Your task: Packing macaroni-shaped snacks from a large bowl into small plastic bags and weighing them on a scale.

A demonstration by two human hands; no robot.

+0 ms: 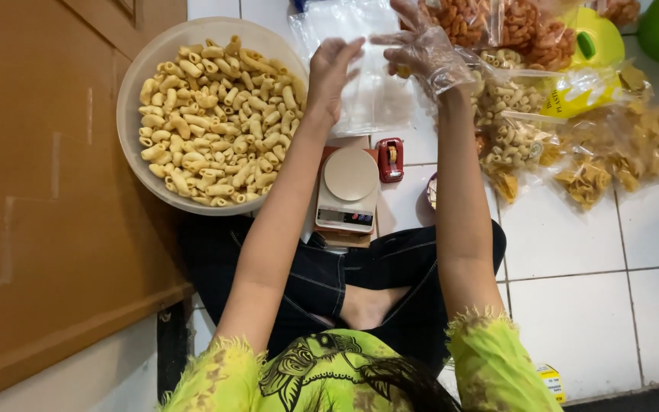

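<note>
White tile floor, scale btwn knees. Left hand bare, right hand gloved, fingers pinching clear plastic bag at top edge, above scale; looks flimsy, slippery, best gripped at mouth corners.

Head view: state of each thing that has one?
Bowl: full of macaroni snacks, uncovered.
Clear bag: empty, held up by both hands.
Left hand: bare, fingers on bag.
Right hand: in clear glove, fingers on bag.
Scale: nothing on its pan, display lit.
Snack bags: filled, lying on floor.
</note>
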